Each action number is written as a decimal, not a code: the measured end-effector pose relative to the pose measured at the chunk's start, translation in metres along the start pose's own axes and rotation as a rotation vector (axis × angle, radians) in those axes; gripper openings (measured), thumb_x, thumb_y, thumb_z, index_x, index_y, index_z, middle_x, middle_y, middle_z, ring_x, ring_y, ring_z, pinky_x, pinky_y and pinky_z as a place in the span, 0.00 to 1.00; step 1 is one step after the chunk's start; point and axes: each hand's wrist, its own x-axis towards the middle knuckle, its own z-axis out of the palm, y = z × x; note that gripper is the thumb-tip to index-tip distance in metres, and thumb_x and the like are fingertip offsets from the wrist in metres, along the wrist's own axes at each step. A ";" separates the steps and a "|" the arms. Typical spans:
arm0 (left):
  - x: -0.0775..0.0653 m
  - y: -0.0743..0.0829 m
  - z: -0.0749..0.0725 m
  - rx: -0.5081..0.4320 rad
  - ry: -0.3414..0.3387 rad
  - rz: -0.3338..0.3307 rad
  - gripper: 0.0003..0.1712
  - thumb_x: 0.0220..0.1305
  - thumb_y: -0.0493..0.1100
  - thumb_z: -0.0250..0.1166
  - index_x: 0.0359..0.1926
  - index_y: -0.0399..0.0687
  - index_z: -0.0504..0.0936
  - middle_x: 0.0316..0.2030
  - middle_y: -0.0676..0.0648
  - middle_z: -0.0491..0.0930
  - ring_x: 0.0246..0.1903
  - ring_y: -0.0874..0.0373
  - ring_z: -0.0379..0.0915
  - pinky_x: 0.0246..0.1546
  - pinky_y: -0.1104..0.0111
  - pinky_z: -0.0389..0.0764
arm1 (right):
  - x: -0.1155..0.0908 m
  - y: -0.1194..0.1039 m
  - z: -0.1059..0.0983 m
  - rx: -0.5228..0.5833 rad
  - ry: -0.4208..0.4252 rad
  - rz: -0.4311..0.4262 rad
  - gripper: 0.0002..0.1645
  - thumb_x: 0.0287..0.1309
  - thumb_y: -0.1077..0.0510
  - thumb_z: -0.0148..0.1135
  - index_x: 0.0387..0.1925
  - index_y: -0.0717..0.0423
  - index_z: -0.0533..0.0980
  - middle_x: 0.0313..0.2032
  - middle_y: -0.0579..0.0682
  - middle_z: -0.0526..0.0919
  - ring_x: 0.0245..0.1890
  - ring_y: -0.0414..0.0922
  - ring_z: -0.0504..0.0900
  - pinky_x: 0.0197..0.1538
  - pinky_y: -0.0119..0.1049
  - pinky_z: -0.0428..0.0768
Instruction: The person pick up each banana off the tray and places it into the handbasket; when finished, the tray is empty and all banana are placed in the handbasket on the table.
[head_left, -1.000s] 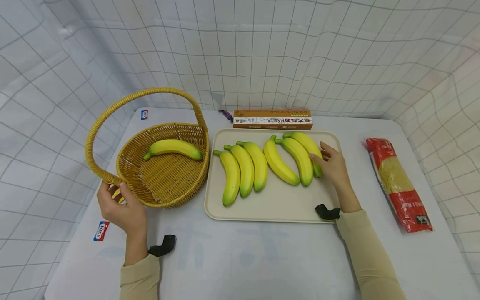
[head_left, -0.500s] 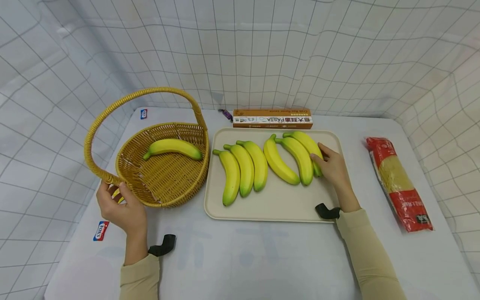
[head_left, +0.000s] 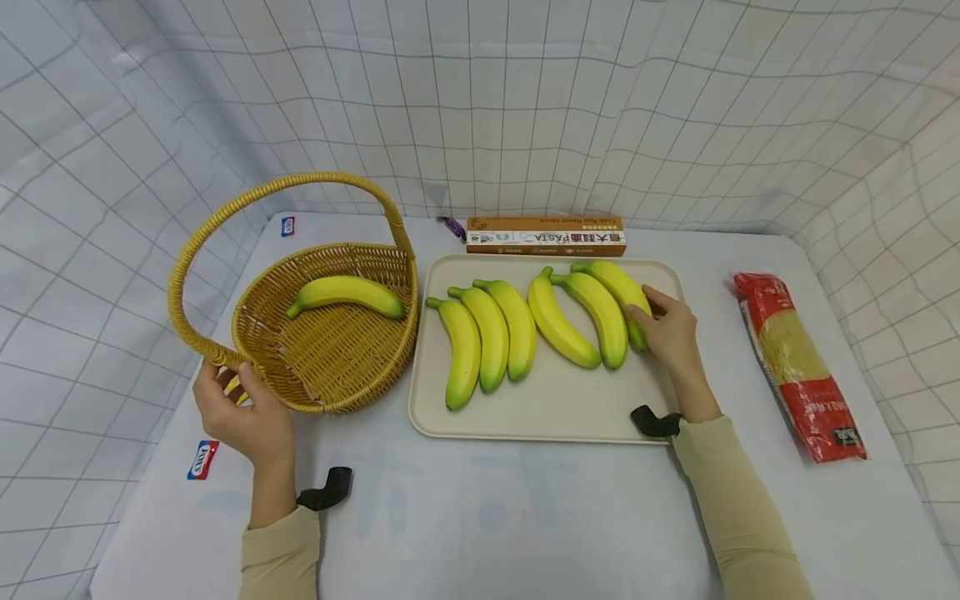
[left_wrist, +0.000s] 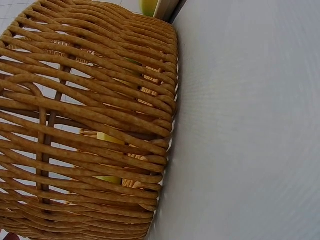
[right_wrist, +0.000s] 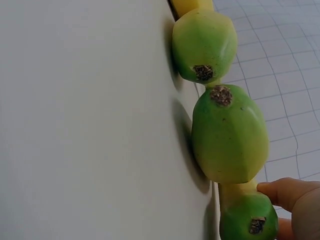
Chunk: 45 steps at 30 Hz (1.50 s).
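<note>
My left hand (head_left: 251, 421) holds the wicker basket (head_left: 326, 354) where its tall handle meets the rim on the left. One banana (head_left: 348, 293) lies inside it. In the left wrist view the woven wall (left_wrist: 90, 110) fills much of the picture. On the beige tray (head_left: 525, 414) several bananas lie in two groups. My right hand (head_left: 675, 337) pinches the rightmost banana (head_left: 618, 283) along its right side, thumb and fingers near the lower half. In the right wrist view that banana's green tip (right_wrist: 248, 220) is beside the fingers, with two other tips above it.
A pasta box (head_left: 546, 237) and a small purple wrapped item (head_left: 454, 227) are behind the tray. To the right lies a red-and-yellow packet (head_left: 798, 367). Small blue-and-red packets (head_left: 202, 460) are left of the basket. Something yellow (head_left: 236, 390) shows between my left fingers.
My right hand's fingers have closed in on the rightmost banana, which has shifted slightly right, away from its neighbour. The left hand and basket stay in place.
</note>
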 end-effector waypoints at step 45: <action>-0.003 0.027 -0.004 0.001 0.008 -0.011 0.16 0.69 0.36 0.56 0.55 0.34 0.78 0.49 0.35 0.79 0.45 0.69 0.72 0.46 0.81 0.75 | -0.053 -0.219 0.153 0.157 -0.344 -0.630 0.28 0.59 0.55 0.67 0.61 0.56 0.76 0.55 0.55 0.83 0.45 0.46 0.83 0.41 0.27 0.81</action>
